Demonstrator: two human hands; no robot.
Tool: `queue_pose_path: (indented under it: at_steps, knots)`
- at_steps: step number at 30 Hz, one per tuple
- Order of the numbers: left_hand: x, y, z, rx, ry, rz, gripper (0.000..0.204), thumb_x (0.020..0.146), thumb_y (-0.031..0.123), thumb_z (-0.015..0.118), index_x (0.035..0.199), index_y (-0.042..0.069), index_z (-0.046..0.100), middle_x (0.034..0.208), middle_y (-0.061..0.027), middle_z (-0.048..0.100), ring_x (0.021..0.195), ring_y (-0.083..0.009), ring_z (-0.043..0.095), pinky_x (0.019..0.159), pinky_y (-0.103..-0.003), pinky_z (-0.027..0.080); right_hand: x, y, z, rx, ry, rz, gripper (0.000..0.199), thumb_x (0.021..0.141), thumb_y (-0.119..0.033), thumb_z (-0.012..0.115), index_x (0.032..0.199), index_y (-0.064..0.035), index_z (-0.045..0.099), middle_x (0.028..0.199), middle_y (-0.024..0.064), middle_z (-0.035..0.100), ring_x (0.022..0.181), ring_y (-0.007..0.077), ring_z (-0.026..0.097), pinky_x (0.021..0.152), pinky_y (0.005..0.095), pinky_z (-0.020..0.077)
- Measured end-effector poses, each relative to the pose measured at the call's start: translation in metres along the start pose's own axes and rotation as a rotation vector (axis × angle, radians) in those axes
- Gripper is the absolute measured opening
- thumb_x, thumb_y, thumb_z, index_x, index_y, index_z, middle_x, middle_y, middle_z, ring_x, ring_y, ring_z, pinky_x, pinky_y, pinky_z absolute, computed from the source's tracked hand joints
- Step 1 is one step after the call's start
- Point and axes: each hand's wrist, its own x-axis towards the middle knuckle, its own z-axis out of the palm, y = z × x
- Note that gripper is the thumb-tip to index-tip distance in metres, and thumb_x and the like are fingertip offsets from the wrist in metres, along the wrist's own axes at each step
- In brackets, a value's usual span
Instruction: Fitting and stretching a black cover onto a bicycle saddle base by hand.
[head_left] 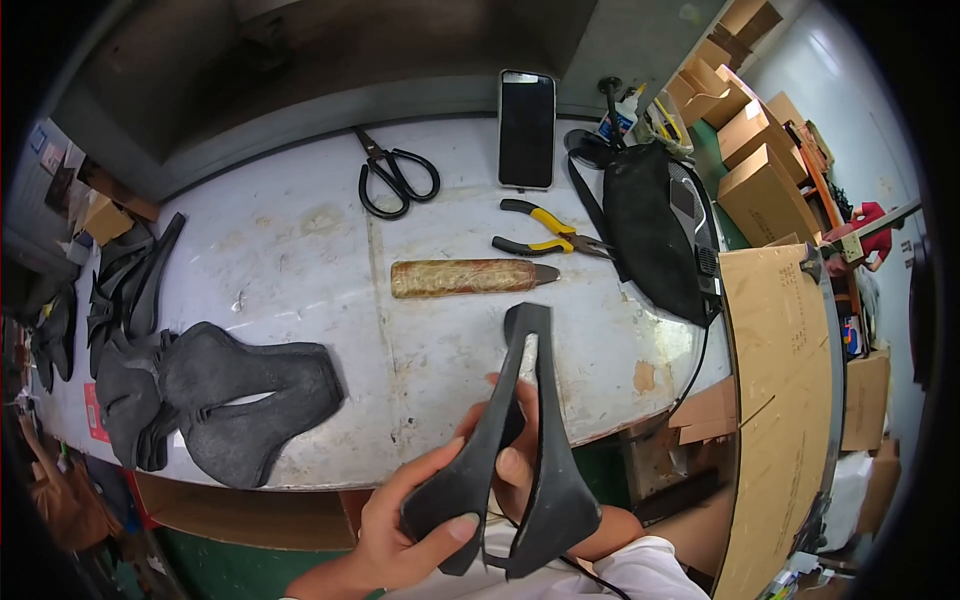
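From where I stand, taking the middle of the pale, stained desk [280, 270] as a dial with twelve at its far edge, a big cardboard sheet [780, 410] stands just beyond the right end, between three and four o'clock. At eight o'clock lies a stack of dark, winged pieces [215, 375], the top one slit along its middle. The black forked piece [470, 470] is up in the person's hands at five o'clock, its narrow end toward twelve. A black pouch-like thing [645, 225] sits between two and three. The left hand [405, 525] pinches the piece's left wing, thumb on top; the right hand [513, 468] is mostly behind it, fingers showing through the gap, so I cannot tell how its grip closes. Black-looped scissors [395, 180] lie at twelve, a dark-screened phone [527, 135] at one, yellow-and-black pliers [548, 235] at two, nose toward the pouch-like thing. Near the centre rests a stubby tool [470, 278] with a wrapped handle, tip toward three.
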Motion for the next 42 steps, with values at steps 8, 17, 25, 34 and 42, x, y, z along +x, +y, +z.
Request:
queue_pose_path:
  at_steps: [8, 17, 25, 34, 42]
  knots:
    - [0.022, -0.005, 0.008, -0.091, 0.32, 0.161, 0.064, 0.09, 0.006, 0.06, 0.146, -0.005, 0.028, 0.134, -0.0174, 0.05, 0.117, -0.0179, 0.053, 0.101, -0.032, 0.041, -0.052, 0.023, 0.006, 0.837, -0.529, 0.721, 0.045, 0.101, -0.04, 0.048, 0.068, -0.0091, 0.05, 0.056, -0.001, 0.046, 0.049, 0.0097, 0.043, 0.049, 0.0238, 0.0315]
    - [0.03, -0.005, 0.017, -0.106, 0.498, 0.323, 0.076, 0.091, 0.014, 0.054, 0.15, -0.001, 0.01, 0.132, -0.0233, 0.049, 0.112, -0.0238, 0.057, 0.095, -0.035, 0.047, -0.046, 0.009, 0.018, 0.694, -0.417, 0.781, 0.05, 0.102, -0.04, 0.047, 0.06, -0.011, 0.046, 0.045, -0.0045, 0.04, 0.036, 0.0082, 0.039, 0.04, 0.0246, 0.0285]
    - [0.027, -0.011, 0.017, 0.0, 0.47, 0.506, 0.078, 0.091, 0.011, 0.053, 0.149, -0.003, 0.002, 0.135, -0.0286, 0.044, 0.116, -0.0279, 0.054, 0.096, -0.037, 0.046, -0.038, 0.004, 0.019, 0.642, -0.516, 0.734, 0.051, 0.098, -0.042, 0.054, 0.062, -0.0058, 0.05, 0.045, -0.0013, 0.043, 0.036, 0.0104, 0.043, 0.038, 0.025, 0.0306]
    - [0.036, -0.007, 0.01, 0.071, 0.536, 0.438, 0.071, 0.091, 0.012, 0.055, 0.148, -0.004, 0.015, 0.134, -0.0204, 0.045, 0.118, -0.0211, 0.049, 0.101, -0.034, 0.04, -0.039, 0.0, -0.003, -0.16, -0.339, 0.035, 0.043, 0.099, -0.029, 0.054, 0.074, 0.0042, 0.062, 0.056, 0.0066, 0.056, 0.046, 0.0148, 0.053, 0.042, 0.0264, 0.0389]
    - [0.039, 0.003, 0.014, -0.04, 0.512, 0.316, 0.066, 0.093, 0.013, 0.053, 0.148, -0.003, 0.021, 0.138, -0.0177, 0.046, 0.122, -0.0215, 0.049, 0.103, -0.034, 0.039, -0.022, -0.019, 0.026, -0.472, -0.652, -0.424, 0.084, 0.09, -0.042, 0.064, 0.146, 0.0094, 0.028, 0.147, 0.0389, 0.028, 0.079, 0.025, 0.066, 0.058, 0.028, 0.0493]
